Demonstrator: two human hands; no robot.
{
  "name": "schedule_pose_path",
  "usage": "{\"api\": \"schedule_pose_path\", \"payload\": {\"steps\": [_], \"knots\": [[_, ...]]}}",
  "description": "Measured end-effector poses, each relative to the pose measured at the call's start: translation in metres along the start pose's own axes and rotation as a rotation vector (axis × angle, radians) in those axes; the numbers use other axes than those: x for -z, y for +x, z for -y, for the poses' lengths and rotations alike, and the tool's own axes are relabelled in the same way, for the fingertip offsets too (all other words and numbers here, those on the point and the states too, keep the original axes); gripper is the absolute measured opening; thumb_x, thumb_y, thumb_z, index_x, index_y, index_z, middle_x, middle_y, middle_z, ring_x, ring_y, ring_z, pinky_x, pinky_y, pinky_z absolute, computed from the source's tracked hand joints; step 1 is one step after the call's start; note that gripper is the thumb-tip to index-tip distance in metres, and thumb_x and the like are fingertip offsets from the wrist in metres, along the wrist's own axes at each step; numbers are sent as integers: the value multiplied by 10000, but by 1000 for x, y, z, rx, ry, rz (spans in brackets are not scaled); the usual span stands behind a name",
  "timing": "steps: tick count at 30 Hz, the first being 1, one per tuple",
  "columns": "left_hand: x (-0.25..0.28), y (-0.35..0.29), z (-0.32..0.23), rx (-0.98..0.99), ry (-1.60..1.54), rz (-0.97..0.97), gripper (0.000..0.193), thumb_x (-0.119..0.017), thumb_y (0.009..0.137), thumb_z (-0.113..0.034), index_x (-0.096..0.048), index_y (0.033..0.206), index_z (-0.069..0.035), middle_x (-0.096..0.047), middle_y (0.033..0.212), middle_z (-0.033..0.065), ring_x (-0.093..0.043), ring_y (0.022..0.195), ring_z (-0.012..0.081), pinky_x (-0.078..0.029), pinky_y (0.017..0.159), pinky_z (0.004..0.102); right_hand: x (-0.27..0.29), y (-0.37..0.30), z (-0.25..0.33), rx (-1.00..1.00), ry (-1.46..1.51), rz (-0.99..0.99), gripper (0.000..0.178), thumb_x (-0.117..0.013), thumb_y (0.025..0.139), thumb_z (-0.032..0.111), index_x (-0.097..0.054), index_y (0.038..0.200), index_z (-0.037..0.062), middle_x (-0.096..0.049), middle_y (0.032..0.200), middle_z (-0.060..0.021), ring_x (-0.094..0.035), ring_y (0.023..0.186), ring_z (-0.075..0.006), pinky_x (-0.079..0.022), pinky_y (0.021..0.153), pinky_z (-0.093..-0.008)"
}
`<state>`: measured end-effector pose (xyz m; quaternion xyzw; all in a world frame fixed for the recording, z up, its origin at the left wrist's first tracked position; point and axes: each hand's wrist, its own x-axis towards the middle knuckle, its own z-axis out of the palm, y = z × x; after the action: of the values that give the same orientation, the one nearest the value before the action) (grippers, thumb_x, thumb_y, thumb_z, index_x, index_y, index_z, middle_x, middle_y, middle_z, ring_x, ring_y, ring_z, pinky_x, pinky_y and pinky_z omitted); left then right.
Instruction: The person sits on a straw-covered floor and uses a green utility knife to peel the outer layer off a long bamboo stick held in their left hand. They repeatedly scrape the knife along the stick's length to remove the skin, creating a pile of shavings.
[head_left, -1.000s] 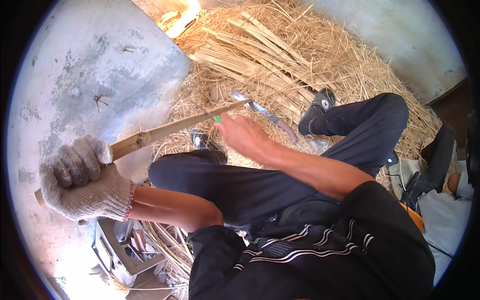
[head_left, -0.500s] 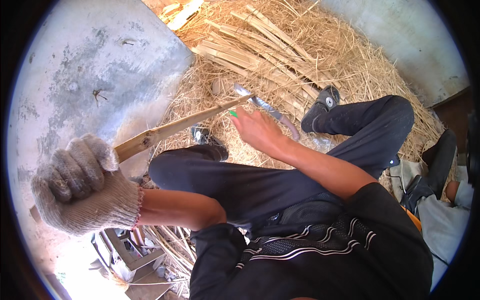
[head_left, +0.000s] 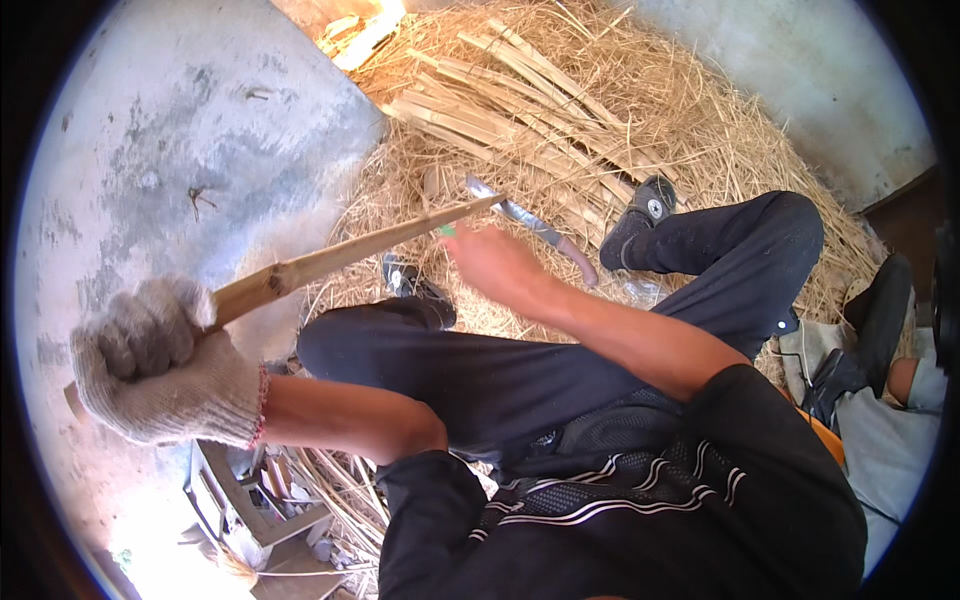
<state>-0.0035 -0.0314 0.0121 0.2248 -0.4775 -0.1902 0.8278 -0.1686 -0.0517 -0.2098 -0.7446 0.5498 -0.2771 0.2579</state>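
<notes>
Left head-worn fisheye; faces down over wearer's torso (head_left: pixel 620 545); close, wide.

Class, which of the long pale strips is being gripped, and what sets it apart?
The long strip in the gloved left hand, slanting across toward the ungloved right hand; the strips piled on the straw have no hand on them.

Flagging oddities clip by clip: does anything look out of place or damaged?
The large knife lies loose on the shavings near the right shoe, an odd spot for a blade. Also mismatched: the left hand is gloved, the right hand bare.
</notes>
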Motion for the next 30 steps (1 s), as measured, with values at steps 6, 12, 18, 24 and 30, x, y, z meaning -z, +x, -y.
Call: {"api": "schedule_pose_path", "payload": {"steps": [6,12,18,24,30], "knots": [[2,-2,-3,13,88,-94,420,-526,811,-139,-269,483,-193,-231,409,-39,-153,334,87,-192,302,268,-9,17,-11,-166,-30,105,371,-387,1010,266,-553,1042,-65,-628,716,-226,-650,678,-389,-540,605,-475],[-2,4,-4,24,-82,46,413,-516,818,-126,-272,492,-194,-243,411,-36,-171,332,81,-203,297,273,-48,30,-123,-305,-205,11,397,-388,1006,301,-560,1070,-52,-637,791,-262,-653,750,-413,-544,663,-487],[2,-1,-1,-34,171,-156,372,-458,820,-63,-257,535,-190,-236,468,-38,-189,380,90,-257,376,293,-19,28,-42,-307,-77,199,401,-389,1004,304,-563,1091,-46,-652,870,-261,-664,804,-401,-550,709,-478],[11,7,4,-24,108,-52,380,-484,822,-97,-281,513,-188,-266,434,-28,-180,351,78,-228,319,265,-76,32,-128,-391,-138,97,416,-334,1014,293,-564,1061,-50,-638,923,-278,-660,819,-401,-544,730,-480],[12,13,10,-93,219,-151,360,-482,830,-92,-311,523,-175,-298,447,-21,-218,348,79,-272,325,255,-70,40,-122,-341,-106,131,426,-342,1011,329,-533,1126,-35,-644,848,-278,-648,805,-438,-514,766,-539]]}}
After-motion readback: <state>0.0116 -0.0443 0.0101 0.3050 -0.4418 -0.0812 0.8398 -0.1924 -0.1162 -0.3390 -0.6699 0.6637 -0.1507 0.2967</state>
